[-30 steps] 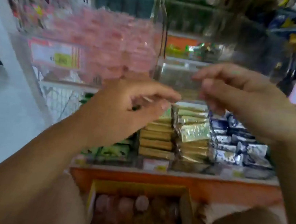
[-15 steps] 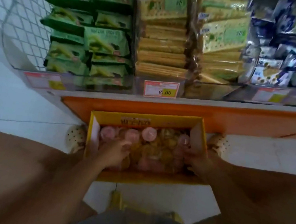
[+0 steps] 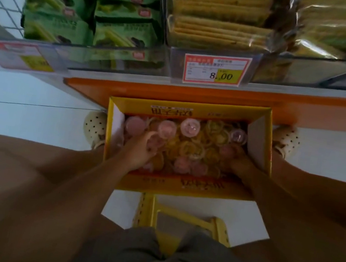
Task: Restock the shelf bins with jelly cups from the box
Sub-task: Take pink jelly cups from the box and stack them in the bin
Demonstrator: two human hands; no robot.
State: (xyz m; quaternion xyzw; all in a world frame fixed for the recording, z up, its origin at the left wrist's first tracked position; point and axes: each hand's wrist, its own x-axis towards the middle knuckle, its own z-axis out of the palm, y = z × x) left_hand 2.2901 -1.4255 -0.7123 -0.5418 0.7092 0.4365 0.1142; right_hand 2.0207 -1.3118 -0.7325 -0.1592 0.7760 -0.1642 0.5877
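Shop floor (image 3: 35, 114), box (image 3: 181, 187) — pink jelly cup (image 3: 156, 143) inside left hand (image 3: 138, 151) grip.

Single head-worn view, looking steeply down, close over the box (image 3: 192, 113), shelf front above

White tiled floor (image 3: 24, 113), yellow box (image 3: 181, 187) on it, yellow stool (image 3: 146, 212) nearby, orange shelf base (image 3: 305, 110)

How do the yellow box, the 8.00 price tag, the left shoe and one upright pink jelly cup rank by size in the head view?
1. yellow box
2. price tag
3. left shoe, partly hidden by the box
4. pink jelly cup
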